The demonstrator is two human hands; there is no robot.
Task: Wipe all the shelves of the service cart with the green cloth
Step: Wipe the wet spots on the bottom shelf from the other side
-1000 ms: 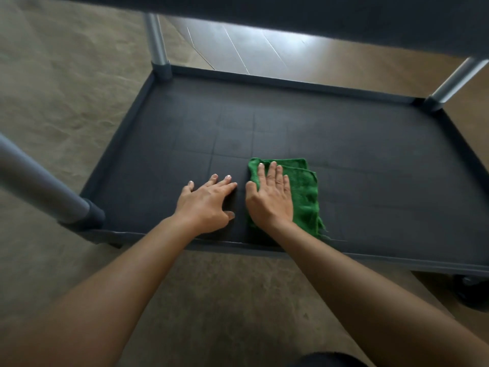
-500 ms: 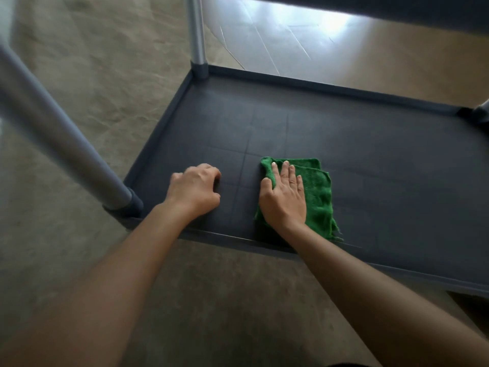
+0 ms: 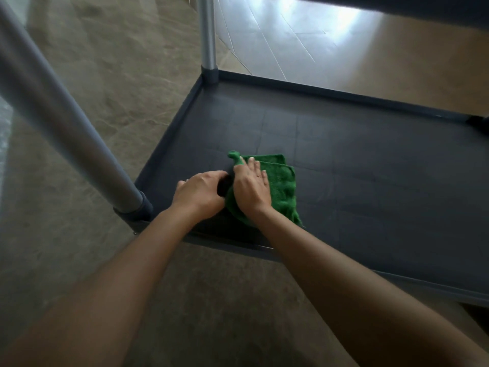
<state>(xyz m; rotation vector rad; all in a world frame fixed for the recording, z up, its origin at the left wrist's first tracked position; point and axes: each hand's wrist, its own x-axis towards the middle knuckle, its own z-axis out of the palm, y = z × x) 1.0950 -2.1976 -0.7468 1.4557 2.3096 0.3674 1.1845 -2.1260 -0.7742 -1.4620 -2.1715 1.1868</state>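
Observation:
The green cloth (image 3: 280,186) lies folded on the dark bottom shelf (image 3: 357,160) of the service cart, near its front left corner. My right hand (image 3: 251,189) lies flat on the cloth's left half with its fingers straight, pressing down. One cloth corner stands bunched up over the index-finger side of that hand. My left hand (image 3: 199,193) rests on the shelf just left of the cloth with its fingers curled in, right beside my right hand. I see nothing held in the left hand.
A grey metal post (image 3: 66,120) rises from the shelf's front left corner, and a second post (image 3: 207,33) stands at the back left. The underside of the shelf above (image 3: 397,4) crosses the top right. A raised rim (image 3: 330,92) borders the shelf. Tiled floor lies around.
My left hand curled up and slid right until it sits against the cloth and my right hand. A cloth corner has lifted at my right hand. The view shifted right and closer.

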